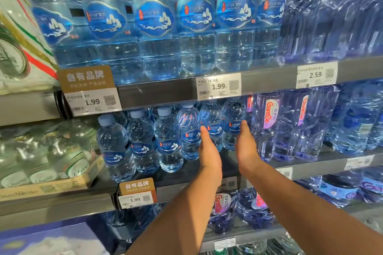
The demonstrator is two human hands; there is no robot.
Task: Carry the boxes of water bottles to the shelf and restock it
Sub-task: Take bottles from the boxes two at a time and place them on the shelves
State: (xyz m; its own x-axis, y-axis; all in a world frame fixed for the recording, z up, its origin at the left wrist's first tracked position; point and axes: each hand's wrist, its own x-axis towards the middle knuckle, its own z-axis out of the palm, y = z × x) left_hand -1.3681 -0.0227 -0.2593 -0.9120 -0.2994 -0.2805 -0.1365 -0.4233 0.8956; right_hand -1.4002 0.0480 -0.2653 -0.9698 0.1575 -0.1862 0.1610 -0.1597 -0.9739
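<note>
A shop; stocked shelves (157,93) of bottled water (154,25); price tags (218,86) along each edge.

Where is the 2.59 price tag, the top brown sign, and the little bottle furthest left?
2.59 price tag (316,75): head view, on its printed price.
top brown sign (86,78): head view, on its big white writing.
leftmost little bottle (117,157): head view, on its blue label.

On the shelf rails (165,93), the left tag (93,101) and middle tag (218,86) read 1.99, the right tag (315,74) 2.59, the lower tag (135,199) 1.99; both brown signs (86,77) say 自有品牌; pink labels (272,113) say Ganten.
</note>
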